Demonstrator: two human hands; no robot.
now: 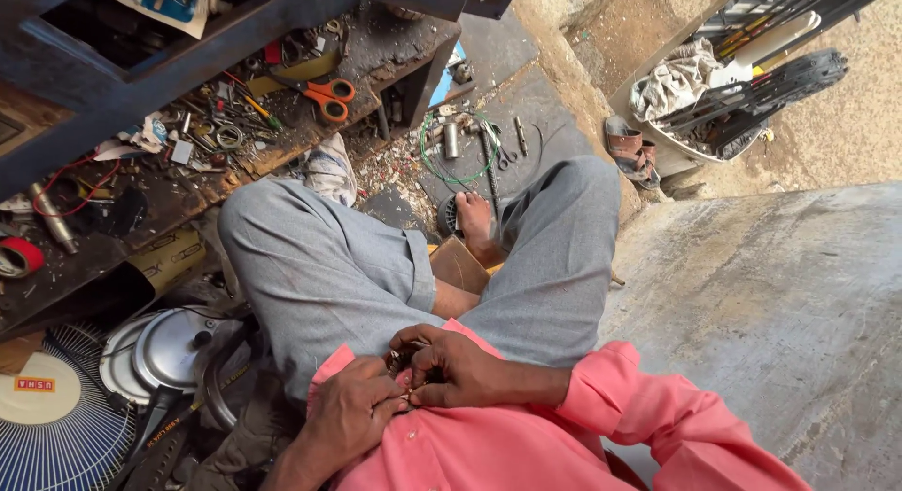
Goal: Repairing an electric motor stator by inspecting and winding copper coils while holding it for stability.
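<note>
I sit with grey trousers (329, 265) and a pink shirt (489, 444) filling the lower middle of the head view. My left hand (352, 411) and my right hand (460, 369) meet over my lap, fingertips pinched together on a small dark part (402, 359) that is mostly hidden between the fingers. What the part is I cannot tell. My bare foot (477, 223) rests on a sandal on the ground ahead.
A cluttered dark workbench (188, 153) at upper left carries orange-handled scissors (324, 94), wires and small tools. A fan grille (56, 425) and metal lids (169, 350) lie at lower left. Green wire (451, 157), sandals (631, 148) and a concrete slab (780, 303) are on the right.
</note>
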